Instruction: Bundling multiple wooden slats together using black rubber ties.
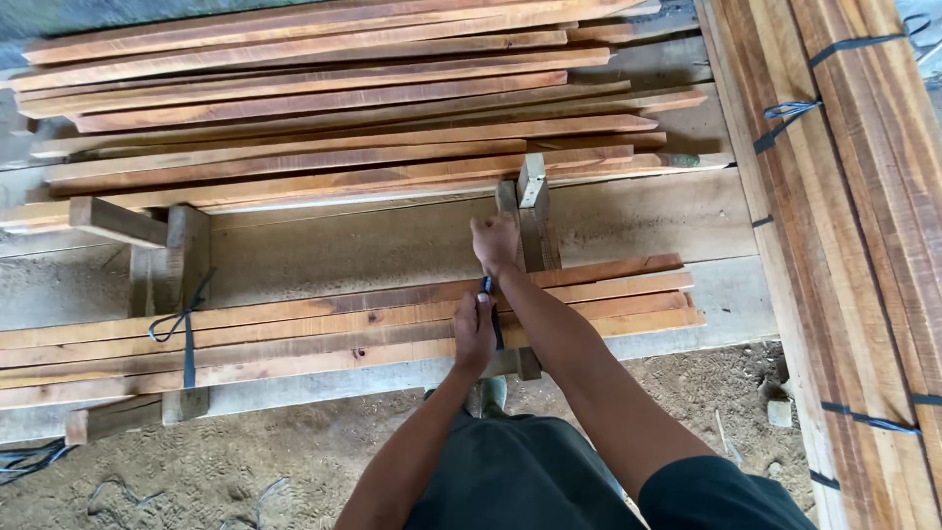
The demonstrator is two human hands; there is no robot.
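from the head view i look down on a low bundle of reddish wooden slats (294,334) lying flat across a wide pale plank (628,221). my left hand (474,332) is curled tight, pinching a dark plastic strap (488,287) that crosses the slats near their right part. my right hand (496,245) sits just beyond it, fingers folded over the far edge of the bundle where the strap runs up, next to a short upright wooden block (532,182). the two hands are close together, one above the other. a second strap with a knot (186,319) binds the same slats toward the left end. behind lies a taller stack of long slats (324,108); on the right runs a strapped pile of boards (854,196). below is sandy ground (245,461).
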